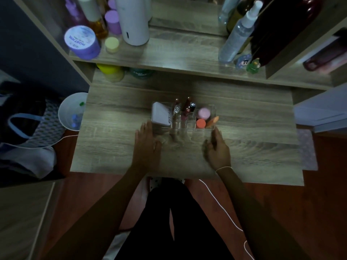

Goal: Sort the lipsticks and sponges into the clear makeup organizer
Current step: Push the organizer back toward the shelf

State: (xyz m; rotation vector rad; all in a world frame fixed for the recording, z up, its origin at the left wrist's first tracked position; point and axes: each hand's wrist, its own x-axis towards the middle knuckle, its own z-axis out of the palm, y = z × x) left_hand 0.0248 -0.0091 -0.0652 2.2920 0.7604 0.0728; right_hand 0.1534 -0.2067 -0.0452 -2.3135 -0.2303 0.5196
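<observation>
Bare hands (148, 145) flank clear plastic organizer (213, 109), woodgrain desk (253, 147).

Matt wood-grain table (116, 151), clear glossy plastic organizer (213, 109), matt foam sponges (201, 123)

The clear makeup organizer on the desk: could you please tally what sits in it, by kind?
In the clear makeup organizer:
Sponges: 3 (pink, coral round, orange wedge)
Lipstick-type tubes: about 4 (for example); dim, overlapping
White box: 1
Total: about 8
</observation>
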